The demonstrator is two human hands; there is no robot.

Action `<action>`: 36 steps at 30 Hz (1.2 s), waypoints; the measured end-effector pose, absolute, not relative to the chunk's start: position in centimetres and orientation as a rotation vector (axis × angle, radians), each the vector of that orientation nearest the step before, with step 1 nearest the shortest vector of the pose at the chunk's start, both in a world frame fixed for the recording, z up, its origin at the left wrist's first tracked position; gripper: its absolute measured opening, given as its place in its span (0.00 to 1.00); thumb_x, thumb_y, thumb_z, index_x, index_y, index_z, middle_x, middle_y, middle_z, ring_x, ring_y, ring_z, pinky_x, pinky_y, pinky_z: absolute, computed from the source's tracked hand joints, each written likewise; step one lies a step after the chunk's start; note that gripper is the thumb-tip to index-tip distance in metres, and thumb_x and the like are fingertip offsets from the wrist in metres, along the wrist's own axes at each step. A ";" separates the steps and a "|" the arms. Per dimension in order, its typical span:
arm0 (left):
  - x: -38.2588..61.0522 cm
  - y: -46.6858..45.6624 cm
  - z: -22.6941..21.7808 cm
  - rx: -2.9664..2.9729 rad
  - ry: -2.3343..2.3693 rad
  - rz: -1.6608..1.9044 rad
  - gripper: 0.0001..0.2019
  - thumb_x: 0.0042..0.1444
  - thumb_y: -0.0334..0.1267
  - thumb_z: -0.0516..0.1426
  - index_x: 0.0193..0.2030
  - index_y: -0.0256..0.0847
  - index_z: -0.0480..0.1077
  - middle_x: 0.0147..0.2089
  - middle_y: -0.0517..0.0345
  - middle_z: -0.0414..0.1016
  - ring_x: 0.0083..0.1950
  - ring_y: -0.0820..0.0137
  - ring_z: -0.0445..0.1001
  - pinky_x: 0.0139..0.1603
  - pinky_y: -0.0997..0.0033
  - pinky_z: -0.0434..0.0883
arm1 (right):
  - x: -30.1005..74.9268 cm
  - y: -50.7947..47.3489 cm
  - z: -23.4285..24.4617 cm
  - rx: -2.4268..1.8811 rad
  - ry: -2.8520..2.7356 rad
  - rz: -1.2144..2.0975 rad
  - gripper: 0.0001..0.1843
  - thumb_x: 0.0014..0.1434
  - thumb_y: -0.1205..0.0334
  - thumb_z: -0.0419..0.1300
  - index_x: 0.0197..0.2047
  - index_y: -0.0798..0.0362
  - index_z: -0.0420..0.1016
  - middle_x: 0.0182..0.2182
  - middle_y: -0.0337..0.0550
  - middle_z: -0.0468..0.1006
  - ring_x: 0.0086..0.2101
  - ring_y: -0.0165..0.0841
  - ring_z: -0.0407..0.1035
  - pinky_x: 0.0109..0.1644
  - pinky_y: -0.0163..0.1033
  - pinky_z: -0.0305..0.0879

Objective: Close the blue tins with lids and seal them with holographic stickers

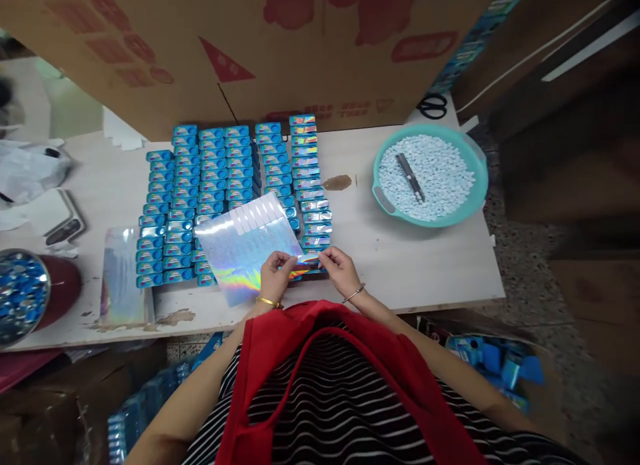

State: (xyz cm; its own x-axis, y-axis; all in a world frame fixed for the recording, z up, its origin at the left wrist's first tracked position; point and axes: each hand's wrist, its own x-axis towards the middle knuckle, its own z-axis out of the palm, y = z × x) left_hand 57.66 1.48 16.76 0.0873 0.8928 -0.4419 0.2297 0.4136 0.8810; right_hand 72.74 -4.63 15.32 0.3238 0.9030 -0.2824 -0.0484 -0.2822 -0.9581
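the left hand (276, 275) and the right hand (341, 272) both have thumb and fingertips pinched together, each at one end of a narrow, mirror-bright strip (307, 259); the strip is stretched flat between them over the near end of the rightmost column of small packs (314, 195), whose tops gleam with rainbow film; the left hand overlaps the corner of a slick, iridescent sheet (250, 242), though whether its other fingers grip that sheet i cannot tell; the sheet lies tilted across glossy blue packs (185, 202), small rounded oblongs ranked in columns; a second shimmering sheet (123, 275) lies flat to their left, on a pale, smooth table (350, 252) with brown chipped patches; at the right, a round turquoise plastic basin (480, 162) holds a pebbly mass of white pellets (440, 165), a slim dark tool (410, 177) resting on top; behind stands a matte brown cardboard carton (310, 65) with red print.
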 end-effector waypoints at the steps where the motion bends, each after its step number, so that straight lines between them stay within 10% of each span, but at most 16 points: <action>1: 58.4 1.4 16.2 1.183 1.437 0.638 0.08 0.46 0.36 0.63 0.23 0.39 0.67 0.25 0.62 0.68 0.29 0.74 0.66 0.36 0.71 0.64 | 73.6 -5.0 15.0 -1.617 -0.814 1.098 0.18 0.58 0.46 0.56 0.26 0.51 0.66 0.22 0.36 0.67 0.26 0.31 0.62 0.35 0.36 0.60; 9: 62.5 2.0 15.0 1.798 1.591 0.291 0.04 0.52 0.35 0.60 0.28 0.42 0.69 0.40 0.57 0.71 0.47 0.63 0.68 0.51 0.59 0.60 | 76.9 -5.6 12.3 -1.965 -0.956 0.828 0.15 0.57 0.49 0.54 0.26 0.50 0.67 0.19 0.35 0.69 0.23 0.31 0.62 0.33 0.35 0.57; 22: 62.7 2.1 13.9 2.049 1.621 0.090 0.03 0.54 0.37 0.58 0.33 0.43 0.68 0.44 0.52 0.70 0.50 0.57 0.66 0.46 0.58 0.59 | 76.6 -5.4 8.9 -1.963 -0.935 0.879 0.15 0.58 0.49 0.55 0.27 0.50 0.70 0.22 0.37 0.74 0.26 0.32 0.67 0.36 0.36 0.62; 36: 61.5 2.5 13.3 2.078 1.559 0.157 0.07 0.56 0.40 0.58 0.39 0.42 0.67 0.43 0.51 0.69 0.48 0.59 0.68 0.46 0.59 0.63 | 75.4 -7.8 9.6 -2.173 -1.412 0.727 0.26 0.68 0.49 0.44 0.59 0.51 0.70 0.42 0.51 0.75 0.43 0.42 0.67 0.46 0.46 0.62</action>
State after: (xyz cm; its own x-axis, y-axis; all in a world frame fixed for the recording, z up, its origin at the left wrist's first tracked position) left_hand 61.53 2.49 13.29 0.3261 0.9198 -0.2182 0.8579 -0.1911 0.4769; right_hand 75.43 -7.79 9.57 0.3384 0.9224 -0.1861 0.6877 -0.3774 -0.6202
